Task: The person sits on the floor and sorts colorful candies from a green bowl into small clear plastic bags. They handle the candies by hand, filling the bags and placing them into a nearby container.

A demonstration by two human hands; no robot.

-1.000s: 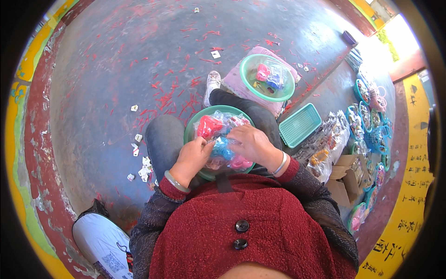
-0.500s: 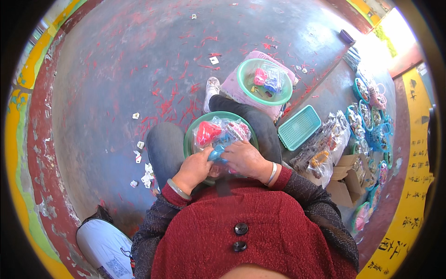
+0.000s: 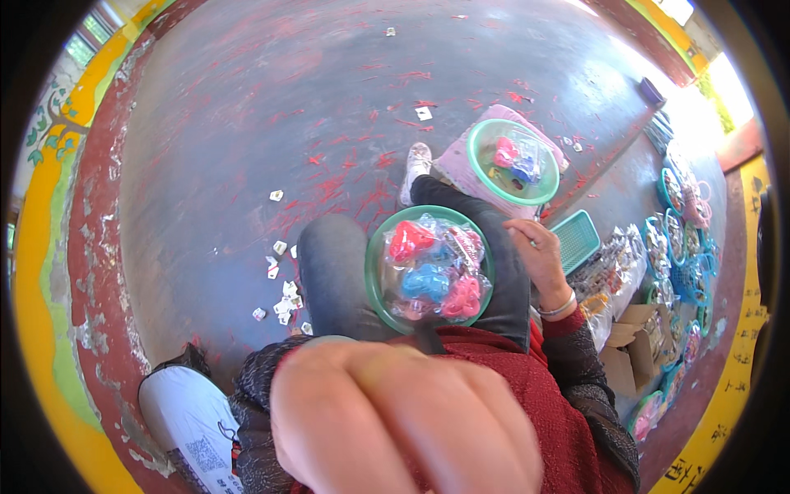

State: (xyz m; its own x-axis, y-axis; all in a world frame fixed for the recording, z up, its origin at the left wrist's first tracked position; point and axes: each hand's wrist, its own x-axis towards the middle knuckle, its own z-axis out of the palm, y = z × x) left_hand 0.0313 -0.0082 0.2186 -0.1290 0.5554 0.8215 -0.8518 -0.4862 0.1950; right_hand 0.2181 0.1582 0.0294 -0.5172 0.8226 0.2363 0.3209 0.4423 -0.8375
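Counting two green bowls [image 3: 429,267] of packets.

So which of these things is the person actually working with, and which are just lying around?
In use:
- green bowl on the lap, full of bagged plastic toys
- right hand beside it
- left hand, blurred near the camera

Lying about:
- second green bowl
- teal basket
- paper scraps
- white sack

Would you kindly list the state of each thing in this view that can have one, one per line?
Left hand: raised close to the camera, blurred, fingers curled; nothing visible in it.
Right hand: beside the lap bowl, empty as far as shows.
Green bowl on the lap: upright, full of bagged toys.
Far green bowl: upright on a pink cushion, partly filled.
Teal basket: on the floor, looks empty.
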